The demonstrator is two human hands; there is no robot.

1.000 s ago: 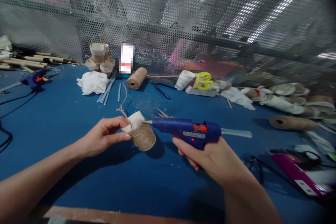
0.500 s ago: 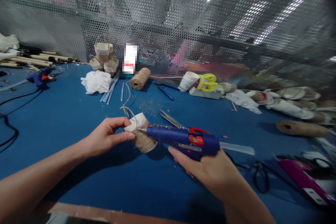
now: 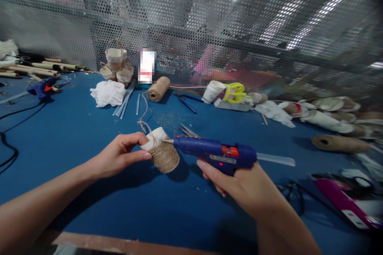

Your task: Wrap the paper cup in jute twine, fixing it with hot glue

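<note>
My left hand [image 3: 127, 153] pinches the white rim of a paper cup [image 3: 165, 157] whose lower part is wrapped in brown twine. The cup is tilted, its open end toward the upper left. A loose strand of twine [image 3: 145, 107] runs from the cup back to a twine spool [image 3: 159, 89]. In my right hand [image 3: 236, 181] is a blue glue gun [image 3: 214, 152] with a clear glue stick [image 3: 277, 159] out of its back. Its metal nozzle points left, at the white band just above the wound twine. Whether it touches the cup is unclear.
Scissors [image 3: 189, 130] lie behind the glue gun. Farther back are a white cloth [image 3: 108, 93], glue sticks [image 3: 124, 103], pliers [image 3: 187, 103], white cups [image 3: 213, 91] and twine-trimmed cups [image 3: 116, 61]. Another glue gun [image 3: 43, 89] lies left; a purple device [image 3: 341, 197] lies right.
My right hand and the glue gun have moved slightly right, with the nozzle higher on the cup's white part. More of the wound twine shows. The view has shifted slightly.
</note>
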